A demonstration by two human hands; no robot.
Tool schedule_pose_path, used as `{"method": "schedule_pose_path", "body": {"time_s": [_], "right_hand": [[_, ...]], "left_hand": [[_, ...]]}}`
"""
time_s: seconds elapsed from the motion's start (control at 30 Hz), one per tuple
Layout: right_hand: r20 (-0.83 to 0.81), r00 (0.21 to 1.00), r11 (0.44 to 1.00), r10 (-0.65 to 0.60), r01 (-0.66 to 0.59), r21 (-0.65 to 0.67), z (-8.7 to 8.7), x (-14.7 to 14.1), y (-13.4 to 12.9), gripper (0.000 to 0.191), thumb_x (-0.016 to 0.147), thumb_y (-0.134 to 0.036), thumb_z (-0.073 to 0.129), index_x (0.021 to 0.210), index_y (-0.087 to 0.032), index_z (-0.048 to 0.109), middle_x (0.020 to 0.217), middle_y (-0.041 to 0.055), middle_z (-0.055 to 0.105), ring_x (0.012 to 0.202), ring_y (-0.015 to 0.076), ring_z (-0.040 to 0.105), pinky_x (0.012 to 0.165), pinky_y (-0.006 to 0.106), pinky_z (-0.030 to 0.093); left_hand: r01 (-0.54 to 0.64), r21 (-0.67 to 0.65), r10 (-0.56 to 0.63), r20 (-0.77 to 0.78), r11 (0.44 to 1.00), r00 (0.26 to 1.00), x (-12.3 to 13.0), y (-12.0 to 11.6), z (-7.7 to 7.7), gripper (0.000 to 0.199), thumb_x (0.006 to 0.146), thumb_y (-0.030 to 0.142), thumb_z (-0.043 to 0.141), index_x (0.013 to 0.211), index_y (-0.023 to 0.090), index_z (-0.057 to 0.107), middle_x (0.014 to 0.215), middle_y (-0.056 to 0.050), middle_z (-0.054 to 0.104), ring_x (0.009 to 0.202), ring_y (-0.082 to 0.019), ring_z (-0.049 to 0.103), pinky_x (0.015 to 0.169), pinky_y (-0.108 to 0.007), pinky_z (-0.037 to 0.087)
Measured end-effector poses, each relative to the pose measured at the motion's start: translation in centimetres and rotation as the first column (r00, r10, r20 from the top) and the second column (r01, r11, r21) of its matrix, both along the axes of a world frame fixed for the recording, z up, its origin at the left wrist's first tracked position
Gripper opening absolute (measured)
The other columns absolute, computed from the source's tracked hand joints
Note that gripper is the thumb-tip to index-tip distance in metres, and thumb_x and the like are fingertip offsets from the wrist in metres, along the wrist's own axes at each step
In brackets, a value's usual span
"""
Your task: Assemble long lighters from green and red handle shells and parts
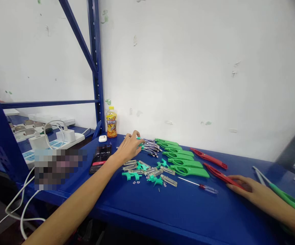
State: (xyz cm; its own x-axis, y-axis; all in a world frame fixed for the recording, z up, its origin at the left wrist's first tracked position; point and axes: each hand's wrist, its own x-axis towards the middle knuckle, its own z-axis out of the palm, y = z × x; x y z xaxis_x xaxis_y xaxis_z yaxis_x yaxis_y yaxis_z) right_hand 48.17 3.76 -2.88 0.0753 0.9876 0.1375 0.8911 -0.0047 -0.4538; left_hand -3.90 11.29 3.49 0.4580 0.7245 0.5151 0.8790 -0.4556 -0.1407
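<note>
My left hand (130,147) reaches over a bundle of thin wired parts (151,148) near the wall, its fingers bent and closed round a small thin piece. My right hand (246,190) is at the right, its fingers wrapped on the lower end of a red handle piece (216,173). Another red piece (208,158) lies just behind it. Several green handle pieces (188,170) lie in a row between my hands. In front of the wires are clear parts (169,180) and small teal clips (142,166). A screwdriver (207,189) lies right of them.
A phone (101,158), a white earphone case (102,138) and a drink bottle (111,122) stand or lie at the left of the blue table (162,214). Power strips with white cables are farther left. A green-handled tool (287,199) lies beside my right forearm.
</note>
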Motion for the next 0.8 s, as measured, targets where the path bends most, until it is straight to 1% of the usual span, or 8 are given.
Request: {"method": "schedule_pose_path", "body": {"time_s": [0.17,0.27,0.43,0.63,0.8], "right_hand": [[0.010,1.000,1.000,-0.016,0.016,0.001,0.2,-0.2,-0.1,0.071,0.078,-0.081,0.055,0.119,-0.028,0.080,0.116,0.0101,0.084,0.107,0.0407,0.078,0.096,0.049,0.060],[0.014,1.000,1.000,-0.016,0.016,-0.005,0.4,-0.4,-0.2,0.071,0.079,-0.081,0.055,0.120,-0.029,0.079,0.114,0.0091,0.084,0.107,0.0400,0.078,0.096,0.049,0.060],[0.016,1.000,1.000,-0.018,0.018,-0.006,0.6,-0.7,-0.4,0.072,0.078,-0.080,0.055,0.121,-0.027,0.079,0.117,0.0096,0.084,0.112,0.0396,0.077,0.099,0.046,0.059],[0.013,1.000,1.000,-0.017,0.017,-0.008,0.9,-0.9,-0.5,0.071,0.079,-0.079,0.055,0.121,-0.026,0.078,0.116,0.0107,0.084,0.110,0.0397,0.078,0.097,0.048,0.059],[0.004,1.000,1.000,-0.010,0.010,-0.011,1.2,-1.2,-0.7,0.070,0.080,-0.077,0.055,0.121,-0.025,0.078,0.115,0.0112,0.084,0.105,0.0394,0.078,0.096,0.049,0.060]], "left_hand": [[-0.012,0.002,0.012,0.023,1.000,1.000,0.1,-0.1,0.0,0.032,0.105,0.032,0.071,0.134,0.019,0.067,0.142,-0.012,0.065,0.116,-0.027,0.070,0.097,-0.048,0.062],[-0.004,-0.006,0.004,0.026,1.000,1.000,0.1,0.0,0.0,0.031,0.105,0.032,0.071,0.133,0.019,0.067,0.142,-0.012,0.065,0.114,-0.026,0.070,0.095,-0.047,0.063],[0.010,0.003,-0.010,0.005,1.000,1.000,0.1,0.0,-0.1,0.030,0.105,0.032,0.071,0.133,0.019,0.068,0.142,-0.012,0.065,0.115,-0.026,0.070,0.096,-0.047,0.063],[0.074,0.034,-0.072,-0.048,0.997,0.996,0.3,0.3,-0.1,0.031,0.105,0.034,0.071,0.132,0.018,0.068,0.137,-0.011,0.067,0.115,-0.027,0.070,0.101,-0.051,0.060],[0.116,0.047,-0.113,-0.067,0.992,0.991,0.3,0.5,-0.3,0.030,0.105,0.034,0.071,0.131,0.017,0.068,0.132,-0.010,0.069,0.111,-0.026,0.071,0.098,-0.049,0.061]]}}
